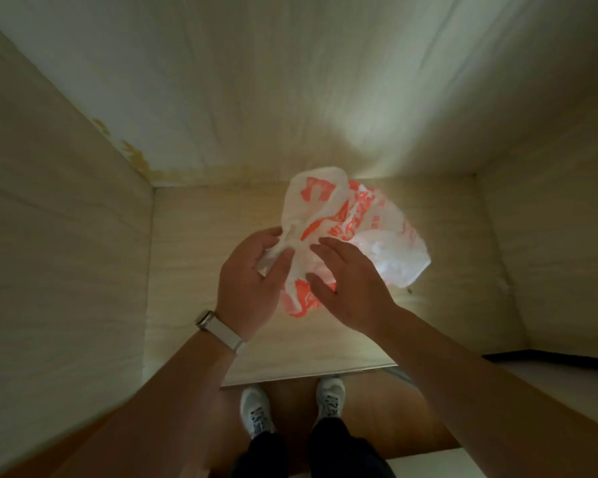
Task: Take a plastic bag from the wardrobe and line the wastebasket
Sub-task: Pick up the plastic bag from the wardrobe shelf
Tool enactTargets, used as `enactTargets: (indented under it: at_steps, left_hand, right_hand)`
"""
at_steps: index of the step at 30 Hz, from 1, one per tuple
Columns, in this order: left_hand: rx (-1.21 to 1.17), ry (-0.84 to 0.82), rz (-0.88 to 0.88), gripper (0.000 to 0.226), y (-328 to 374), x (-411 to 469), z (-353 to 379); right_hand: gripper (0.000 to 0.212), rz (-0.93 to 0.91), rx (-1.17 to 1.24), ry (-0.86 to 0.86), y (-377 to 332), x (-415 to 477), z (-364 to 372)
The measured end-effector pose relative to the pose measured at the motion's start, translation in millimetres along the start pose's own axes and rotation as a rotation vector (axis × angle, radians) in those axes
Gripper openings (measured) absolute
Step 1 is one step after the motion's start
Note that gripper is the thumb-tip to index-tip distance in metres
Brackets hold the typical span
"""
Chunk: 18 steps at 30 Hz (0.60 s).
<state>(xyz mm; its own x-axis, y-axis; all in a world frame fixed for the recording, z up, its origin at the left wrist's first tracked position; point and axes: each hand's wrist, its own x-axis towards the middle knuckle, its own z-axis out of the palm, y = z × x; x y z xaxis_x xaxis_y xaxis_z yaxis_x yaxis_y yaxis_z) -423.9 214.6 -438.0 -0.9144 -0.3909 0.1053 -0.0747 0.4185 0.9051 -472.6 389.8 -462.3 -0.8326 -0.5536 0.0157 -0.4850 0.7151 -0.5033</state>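
A crumpled white plastic bag [353, 219] with orange print hangs over the floor of the wardrobe [194, 243]. My left hand [252, 281] pinches the bag's twisted left part between thumb and fingers. My right hand [349, 281] lies on the bag's near side, fingers spread and reaching into the folds; whether it grips the plastic is unclear. The wastebasket is not in view.
The wardrobe's pale wood-grain walls close in on the left [59, 236], back [290, 81] and right [549, 253]. The back-left corner shows yellow stains [135, 157]. My white shoes [256, 408] stand on a brown floor at the wardrobe's front edge.
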Motion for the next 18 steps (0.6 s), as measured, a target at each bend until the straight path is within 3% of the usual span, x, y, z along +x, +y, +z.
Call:
enactTargets:
  at_steps: [8,18]
  left_hand:
    - [0.006,0.060,0.137,0.008,86,-9,-81]
    - [0.051,0.091,0.264,0.016,141,-30,-146]
  right_hand:
    - [0.052,-0.130,-0.007,0.183,-89,-8,-70]
    - [0.065,-0.162,0.069,0.283,-161,-19,-112]
